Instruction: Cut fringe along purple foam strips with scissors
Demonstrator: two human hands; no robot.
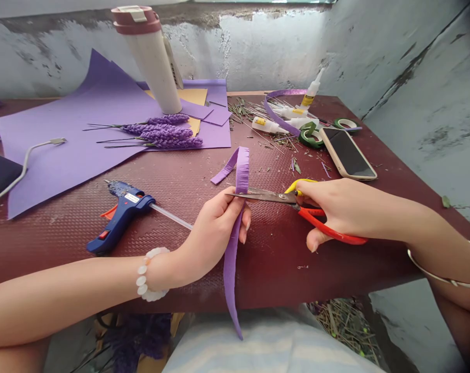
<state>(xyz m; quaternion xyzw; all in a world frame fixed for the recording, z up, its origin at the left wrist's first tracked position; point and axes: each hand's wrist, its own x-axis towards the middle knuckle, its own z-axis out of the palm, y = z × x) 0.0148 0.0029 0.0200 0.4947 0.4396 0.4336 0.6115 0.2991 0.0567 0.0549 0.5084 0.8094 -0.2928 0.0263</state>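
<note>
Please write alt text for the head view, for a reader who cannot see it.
A left hand holds a fringed purple paper strip; a right hand holds red-and-yellow-handled steel scissors against it, over a dark red table.
</note>
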